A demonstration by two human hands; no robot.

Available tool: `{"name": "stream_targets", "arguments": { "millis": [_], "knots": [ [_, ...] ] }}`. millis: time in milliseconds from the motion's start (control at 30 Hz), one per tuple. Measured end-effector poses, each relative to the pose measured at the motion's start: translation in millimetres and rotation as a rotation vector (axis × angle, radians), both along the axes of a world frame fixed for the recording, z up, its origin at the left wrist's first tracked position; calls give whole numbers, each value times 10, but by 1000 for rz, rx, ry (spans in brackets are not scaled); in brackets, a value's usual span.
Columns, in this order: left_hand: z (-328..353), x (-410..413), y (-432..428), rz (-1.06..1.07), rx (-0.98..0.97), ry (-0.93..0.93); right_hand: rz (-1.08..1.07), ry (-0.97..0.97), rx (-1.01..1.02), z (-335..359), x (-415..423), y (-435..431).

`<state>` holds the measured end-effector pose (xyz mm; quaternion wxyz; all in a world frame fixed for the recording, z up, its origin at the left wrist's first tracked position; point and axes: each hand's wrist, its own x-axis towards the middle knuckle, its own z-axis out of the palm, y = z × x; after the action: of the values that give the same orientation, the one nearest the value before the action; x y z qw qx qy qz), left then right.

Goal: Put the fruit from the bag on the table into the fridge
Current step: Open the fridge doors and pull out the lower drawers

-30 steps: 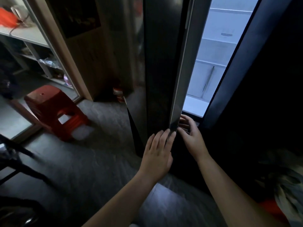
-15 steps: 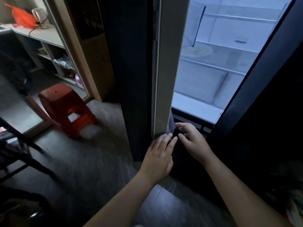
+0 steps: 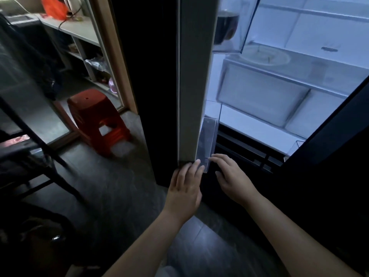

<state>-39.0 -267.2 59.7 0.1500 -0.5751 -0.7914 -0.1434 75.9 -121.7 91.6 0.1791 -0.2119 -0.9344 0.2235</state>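
Observation:
The fridge's left door stands edge-on to me, swung well open, and the lit white fridge interior shows shelves and drawers. My left hand presses flat, fingers straight, against the bottom corner of that door. My right hand reaches beside it, fingers relaxed, with a fingertip at the clear door bin. The dark right door crosses the right side. An orange bag lies on the far counter at top left. No fruit is visible.
A red plastic stool stands on the dark floor left of the door. A black metal frame fills the left foreground. White shelving lines the back left. A dark jar sits in an upper door bin.
The left door has swung further open, showing much more of the lit interior. Both hands stayed at the door's lower corner, and the right hand came off the edge.

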Motion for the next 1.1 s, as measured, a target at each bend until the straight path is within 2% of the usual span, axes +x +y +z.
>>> {"name": "stream_targets", "arguments": {
  "millis": [167,333,567,800,1100],
  "knots": [
    [-28,-34,-78,18,1,-91,40,5,-13,57,-200,-119],
    [58,-261,-47,50,-51,-199,-44,-44,69,89,-423,-144],
    [74,-594,-80,31,-103,-178,-25,-165,153,27,-766,-181],
    [17,-1152,-277,-48,-96,-152,-24,-151,195,-94,-1112,-298],
    [34,-1835,-420,-56,-41,-232,-95,-222,286,-135,-1725,-357]
  ]
}}
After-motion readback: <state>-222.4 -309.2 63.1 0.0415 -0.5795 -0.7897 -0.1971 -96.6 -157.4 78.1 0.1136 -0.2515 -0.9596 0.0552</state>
